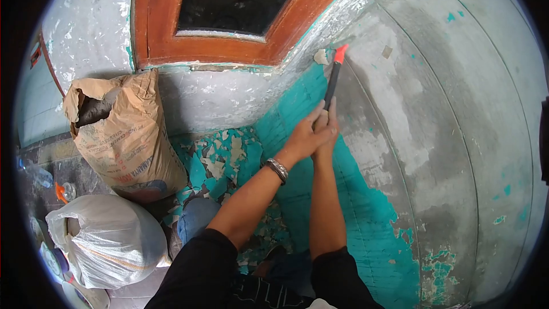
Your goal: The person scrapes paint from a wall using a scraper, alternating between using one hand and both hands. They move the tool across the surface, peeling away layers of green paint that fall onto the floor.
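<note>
Both of my hands are closed around the lower end of a long-handled paint scraper [332, 83], which has a black shaft and a red head. My left hand [303, 139], with bracelets at the wrist, overlaps my right hand [327, 137], so part of the grip is hidden. The scraper's tip reaches up to the wall [412, 154], where bare grey surface meets turquoise paint [354, 217]. A loose pale paint flake [321, 56] shows just left of the red head.
An open paper cement bag [134, 154] stands to the left, with a white sack [117, 240] before it. Paint chips [214, 157] litter the floor by my knee. A wood-framed window [229, 51] is above; a plastic bottle [39, 173] lies far left.
</note>
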